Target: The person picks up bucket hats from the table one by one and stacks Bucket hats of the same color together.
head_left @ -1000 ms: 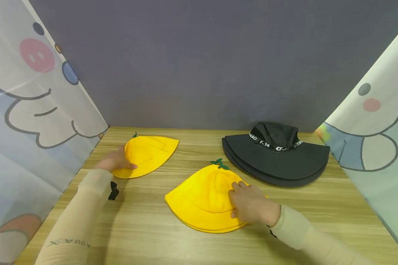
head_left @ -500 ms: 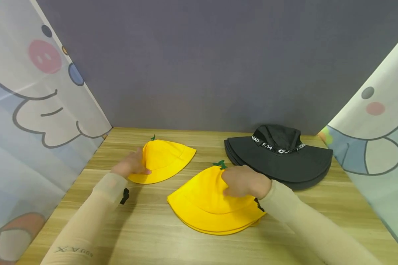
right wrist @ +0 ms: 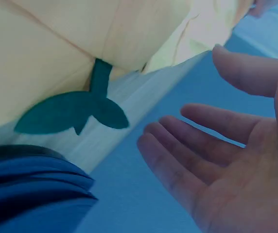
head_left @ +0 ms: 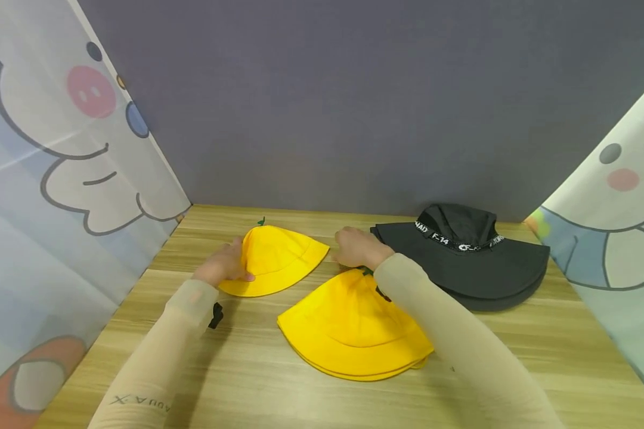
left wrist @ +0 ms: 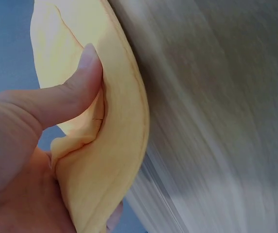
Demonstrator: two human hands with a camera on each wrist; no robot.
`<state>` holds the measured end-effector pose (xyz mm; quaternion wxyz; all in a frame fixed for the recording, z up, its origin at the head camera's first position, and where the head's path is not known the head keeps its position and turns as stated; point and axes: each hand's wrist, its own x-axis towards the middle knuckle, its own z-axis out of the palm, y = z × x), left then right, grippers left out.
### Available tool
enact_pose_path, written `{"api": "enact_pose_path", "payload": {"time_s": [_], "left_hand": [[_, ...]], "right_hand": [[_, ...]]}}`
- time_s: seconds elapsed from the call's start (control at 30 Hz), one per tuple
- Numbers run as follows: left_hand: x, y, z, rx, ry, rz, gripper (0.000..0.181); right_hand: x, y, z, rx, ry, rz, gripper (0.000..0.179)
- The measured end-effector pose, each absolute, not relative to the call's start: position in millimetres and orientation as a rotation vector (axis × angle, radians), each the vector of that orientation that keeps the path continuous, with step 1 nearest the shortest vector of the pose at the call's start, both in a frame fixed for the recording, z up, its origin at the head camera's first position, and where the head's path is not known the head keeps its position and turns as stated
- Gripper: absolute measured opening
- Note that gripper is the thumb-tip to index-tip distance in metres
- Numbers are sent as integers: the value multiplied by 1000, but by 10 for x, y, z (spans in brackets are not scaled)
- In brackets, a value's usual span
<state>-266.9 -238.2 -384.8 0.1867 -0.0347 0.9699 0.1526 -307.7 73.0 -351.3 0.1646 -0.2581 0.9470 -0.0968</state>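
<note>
My left hand [head_left: 222, 262] grips the left edge of a yellow bucket hat [head_left: 279, 259], folded flat with a green sprout on its crown. In the left wrist view the thumb [left wrist: 88, 58] lies over the brim, the other fingers mostly hidden behind the hat. My right hand [head_left: 361, 247] hovers near that hat's right tip, above a front stack of folded yellow bucket hats [head_left: 349, 339]. In the right wrist view its fingers [right wrist: 178, 155] are spread and loosely bent with nothing between them. A green leaf sprout [right wrist: 97, 104] dangles beside it.
Stacked black wide-brimmed hats [head_left: 483, 268] with a white-lettered band lie at the back right of the wooden table [head_left: 236, 381]. A grey panel [head_left: 322, 107] stands behind, with cartoon-printed curtains [head_left: 75, 179] on both sides.
My left hand has shifted right with its yellow hat, closer to the front stack. My right hand has left the stack's right side and moved up and left toward that hat. The view has shifted slightly.
</note>
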Motion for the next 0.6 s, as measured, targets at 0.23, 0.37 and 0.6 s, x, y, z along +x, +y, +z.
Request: {"api": "enact_pose_path", "payload": {"time_s": [0.23,0.37,0.6], "left_hand": [[-2677,-2360,-3870,-46,2756,360,104],[-2691,-2347,-3876,-6,2777,329,95],[-2697,-2348,-3905,57,2792,292,92]], "right_hand": [[-3214,481,-3673,-634,2638,-351,54],[-3237,348,-3803,-649,2627,-312,42],[-3240,225,-3942,-682,2598,-329,59]]}}
